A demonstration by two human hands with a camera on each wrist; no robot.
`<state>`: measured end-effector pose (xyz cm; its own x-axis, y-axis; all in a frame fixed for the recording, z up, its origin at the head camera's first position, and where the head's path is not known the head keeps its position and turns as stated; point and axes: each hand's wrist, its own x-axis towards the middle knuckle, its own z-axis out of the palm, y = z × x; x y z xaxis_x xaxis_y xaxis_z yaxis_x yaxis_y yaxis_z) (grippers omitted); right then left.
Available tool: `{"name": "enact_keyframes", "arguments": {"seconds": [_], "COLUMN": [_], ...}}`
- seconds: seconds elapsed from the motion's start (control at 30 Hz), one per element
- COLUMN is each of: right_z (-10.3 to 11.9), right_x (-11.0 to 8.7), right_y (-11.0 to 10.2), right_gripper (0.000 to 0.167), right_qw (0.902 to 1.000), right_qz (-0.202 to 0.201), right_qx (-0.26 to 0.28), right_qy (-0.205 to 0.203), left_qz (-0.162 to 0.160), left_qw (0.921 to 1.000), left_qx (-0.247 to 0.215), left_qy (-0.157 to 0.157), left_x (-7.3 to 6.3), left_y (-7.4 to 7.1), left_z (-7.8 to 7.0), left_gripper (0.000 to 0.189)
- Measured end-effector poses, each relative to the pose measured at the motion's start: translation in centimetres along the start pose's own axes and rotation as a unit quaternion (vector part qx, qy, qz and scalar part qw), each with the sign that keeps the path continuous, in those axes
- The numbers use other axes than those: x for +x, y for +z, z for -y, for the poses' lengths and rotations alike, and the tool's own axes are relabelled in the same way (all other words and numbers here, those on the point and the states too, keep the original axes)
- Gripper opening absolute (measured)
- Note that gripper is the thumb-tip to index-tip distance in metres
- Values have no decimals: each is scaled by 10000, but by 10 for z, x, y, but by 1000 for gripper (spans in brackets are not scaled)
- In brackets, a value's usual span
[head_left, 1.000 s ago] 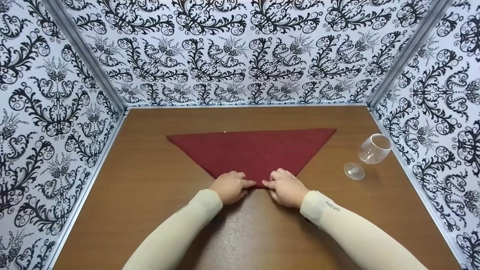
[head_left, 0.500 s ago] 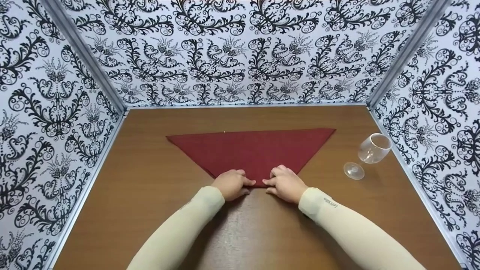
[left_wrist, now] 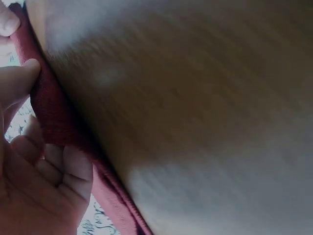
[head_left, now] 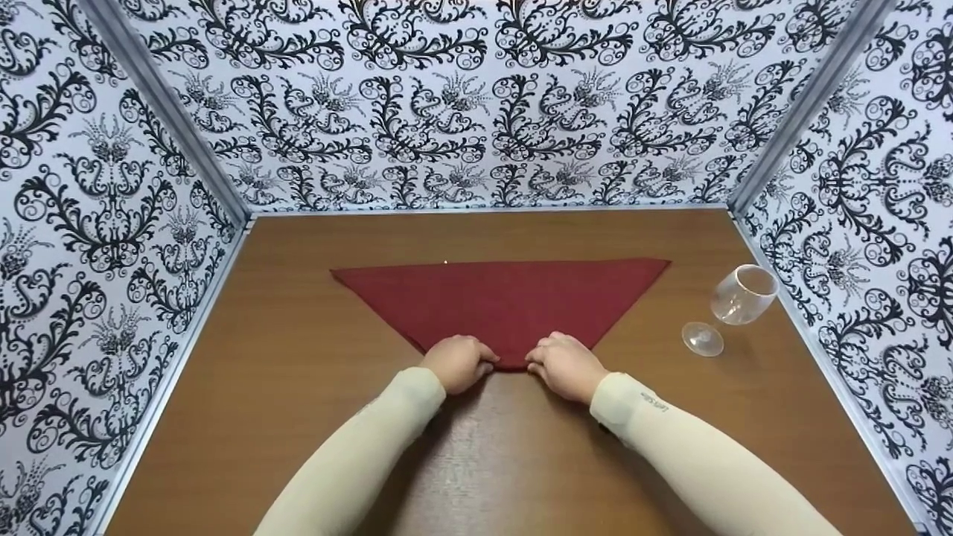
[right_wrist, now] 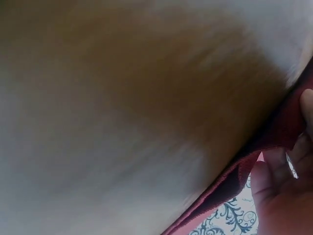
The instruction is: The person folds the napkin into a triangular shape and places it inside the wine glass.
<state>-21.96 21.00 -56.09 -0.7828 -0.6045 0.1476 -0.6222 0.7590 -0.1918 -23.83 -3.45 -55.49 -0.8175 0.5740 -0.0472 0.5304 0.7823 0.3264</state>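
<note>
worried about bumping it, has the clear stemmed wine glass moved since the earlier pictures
No. In the head view, the clear stemmed wine glass stays put, shifted neither toward nor away from the right edge of the brown wooden table.

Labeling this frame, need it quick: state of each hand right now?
Left hand: holding the red cloth, pinching its near edge.
Right hand: also holding the cloth, pinching the same near edge.

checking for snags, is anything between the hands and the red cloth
Nothing visible: the left hand and right hand both hold the red cloth directly, at its near edge. The wine glass stands apart, off to the right.
</note>
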Motion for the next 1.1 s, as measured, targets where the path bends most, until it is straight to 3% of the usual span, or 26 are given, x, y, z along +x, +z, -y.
{"name": "enact_keyframes", "arguments": {"seconds": [0.2, 0.4, 0.5, 0.67, 0.77, 0.87, 0.97, 1.1], "right_z": [0, 1, 5, 12, 15, 14, 11, 7], "right_x": [3, 8, 10, 14, 16, 15, 12, 6], "right_y": [1, -1, -1, -4, -5, -6, -6, -6], "right_gripper": [7, 6, 6, 5, 8, 11, 12, 5], "right_qw": [9931, 9946, 9941, 9912, 9916, 9958, 9991, 9994], "right_qz": [-36, 8, -26, -77, -42, -46, -103, -230], "right_qx": [927, 621, 432, 510, 582, 354, -58, -262], "right_qy": [720, 837, 996, 1218, 1158, 844, 408, -52], "left_qz": [20, -25, -65, -333, -621, -869, -903, -675], "left_qw": [9945, 9892, 9906, 9973, 9941, 9858, 9787, 9798], "left_qx": [-859, -1051, -866, 160, 861, 1432, 1801, 1796], "left_qy": [-606, -1023, -1057, -641, -240, 133, 390, 554], "left_x": [1, 5, 6, 7, 7, 5, 3, 0], "left_y": [-6, -9, -9, -4, 0, 2, 3, 4], "left_z": [0, -3, -5, -10, -14, -14, -11, -6], "left_gripper": [12, 6, 8, 9, 12, 16, 20, 25]}}
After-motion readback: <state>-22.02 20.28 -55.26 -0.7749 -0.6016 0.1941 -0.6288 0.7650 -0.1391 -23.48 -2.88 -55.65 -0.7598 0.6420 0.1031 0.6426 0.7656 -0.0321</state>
